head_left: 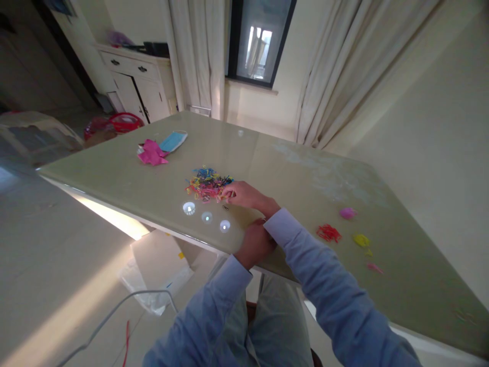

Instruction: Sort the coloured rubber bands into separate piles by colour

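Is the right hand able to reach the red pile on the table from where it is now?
Probably yes: the right hand is at the mixed pile, and only bare table lies between it and the red pile.

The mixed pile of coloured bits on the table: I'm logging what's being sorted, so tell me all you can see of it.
The pile is a loose, flat heap of many small thin pieces, red, yellow, blue, pink and black, too small to identify; they may be bands or clips. It lies on the glossy pale-green table, near its front edge. The right hand has its fingertips at the pile's right edge; whether it pinches a piece cannot be told.
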A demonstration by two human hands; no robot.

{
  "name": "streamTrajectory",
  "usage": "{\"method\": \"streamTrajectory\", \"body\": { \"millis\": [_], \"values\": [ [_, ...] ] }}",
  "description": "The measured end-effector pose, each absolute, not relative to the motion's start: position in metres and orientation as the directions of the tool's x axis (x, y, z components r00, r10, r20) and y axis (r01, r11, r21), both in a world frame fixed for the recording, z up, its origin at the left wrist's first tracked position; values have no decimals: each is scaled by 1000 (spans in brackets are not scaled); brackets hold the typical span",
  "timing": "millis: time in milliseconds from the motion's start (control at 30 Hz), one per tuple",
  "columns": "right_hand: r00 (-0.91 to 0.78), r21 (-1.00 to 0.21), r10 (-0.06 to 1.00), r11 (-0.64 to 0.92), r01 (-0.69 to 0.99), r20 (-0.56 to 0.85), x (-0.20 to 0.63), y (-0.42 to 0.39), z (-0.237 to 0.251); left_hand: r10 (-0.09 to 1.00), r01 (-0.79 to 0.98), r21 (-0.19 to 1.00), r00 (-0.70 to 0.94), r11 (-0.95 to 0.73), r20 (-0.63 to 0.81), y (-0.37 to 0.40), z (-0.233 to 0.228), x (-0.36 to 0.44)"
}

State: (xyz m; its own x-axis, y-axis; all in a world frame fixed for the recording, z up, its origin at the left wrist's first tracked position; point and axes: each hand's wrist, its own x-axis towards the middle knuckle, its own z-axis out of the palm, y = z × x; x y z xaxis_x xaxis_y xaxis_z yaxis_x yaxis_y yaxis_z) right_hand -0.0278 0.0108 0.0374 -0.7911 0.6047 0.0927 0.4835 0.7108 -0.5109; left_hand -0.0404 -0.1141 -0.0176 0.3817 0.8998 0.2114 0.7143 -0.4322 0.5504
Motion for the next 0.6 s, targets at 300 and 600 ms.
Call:
{"method": "streamTrajectory", "body": {
  "millis": [300, 600],
  "values": [
    [-819, -344, 570, 782, 520, 59, -37, 14, 21, 886, 705, 544, 421, -455, 196, -112, -19, -39],
    [-714, -535, 654, 709, 460, 251, -30, 10, 19, 884, 674, 578, 410, -461, 226, -113, -20, -42]
  ]
}}
